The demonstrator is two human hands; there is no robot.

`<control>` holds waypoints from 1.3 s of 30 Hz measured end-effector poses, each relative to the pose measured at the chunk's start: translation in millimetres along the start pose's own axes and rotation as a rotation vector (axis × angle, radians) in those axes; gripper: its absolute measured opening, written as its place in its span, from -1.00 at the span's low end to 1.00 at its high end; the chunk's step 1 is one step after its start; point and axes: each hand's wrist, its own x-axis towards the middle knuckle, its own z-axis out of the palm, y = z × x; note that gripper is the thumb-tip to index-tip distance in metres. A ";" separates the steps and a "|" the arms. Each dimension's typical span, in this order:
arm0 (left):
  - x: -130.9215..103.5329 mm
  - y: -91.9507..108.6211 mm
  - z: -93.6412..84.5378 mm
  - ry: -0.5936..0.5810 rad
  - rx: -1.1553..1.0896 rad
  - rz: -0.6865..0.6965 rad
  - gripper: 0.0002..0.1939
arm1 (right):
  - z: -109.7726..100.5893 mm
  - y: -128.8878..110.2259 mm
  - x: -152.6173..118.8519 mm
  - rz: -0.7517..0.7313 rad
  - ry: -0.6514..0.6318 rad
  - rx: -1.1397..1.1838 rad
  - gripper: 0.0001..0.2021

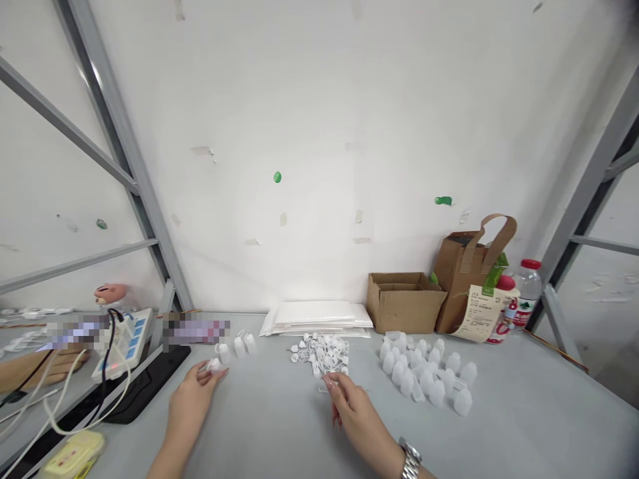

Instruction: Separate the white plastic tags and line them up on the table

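Observation:
My left hand (196, 392) is closed on a small white capped piece (214, 364) at the left of the table. Just beyond it stand several translucent white pieces with loops (239, 346). My right hand (352, 399), with a metal watch on the wrist, has its thumb and forefinger pinched at the near edge of a pile of small white caps with straps (322, 352); what the fingertips hold is too small to make out. To its right lies a group of translucent white containers (426, 372).
White flat packets (319, 318) lie by the wall, beside an open cardboard box (407, 309), a brown paper bag (452, 279) and a bottle (526, 293). At left are a power strip (130, 346), cables, a black tablet-like slab (150, 386), a yellow case (74, 454) and another person's hand (64, 364).

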 end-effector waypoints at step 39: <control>-95.8 109.9 65.6 -0.494 -0.228 0.873 -0.84 | -86.5 12.4 18.0 0.081 0.593 -1.313 -0.90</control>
